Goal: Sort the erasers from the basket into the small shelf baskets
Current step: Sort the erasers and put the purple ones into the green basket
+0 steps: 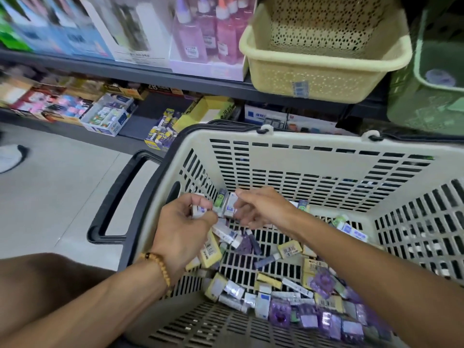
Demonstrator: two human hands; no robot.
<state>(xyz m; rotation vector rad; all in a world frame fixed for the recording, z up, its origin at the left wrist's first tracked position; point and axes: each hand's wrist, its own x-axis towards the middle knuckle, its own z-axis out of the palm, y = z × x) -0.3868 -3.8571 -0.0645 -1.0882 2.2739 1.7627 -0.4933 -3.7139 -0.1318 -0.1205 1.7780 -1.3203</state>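
A big beige shopping basket [313,141] with black handles holds several small wrapped erasers [288,249] in yellow, white, blue and purple, strewn over its slotted floor. Both my hands are inside it near the far left corner. My left hand [183,222], with a bead bracelet at the wrist, grips a few white erasers [198,212] in curled fingers. My right hand [261,207] pinches a white and blue eraser [229,207] right beside the left hand. On the shelf above stand a small yellow perforated basket [324,71] and a green one [431,91].
Shelves behind carry glue bottles [213,28], boxed stationery [110,116] and minion-print packs [163,134]. Pale tiled floor [55,184] lies to the left, with a shoe at the left edge. My knee fills the lower left.
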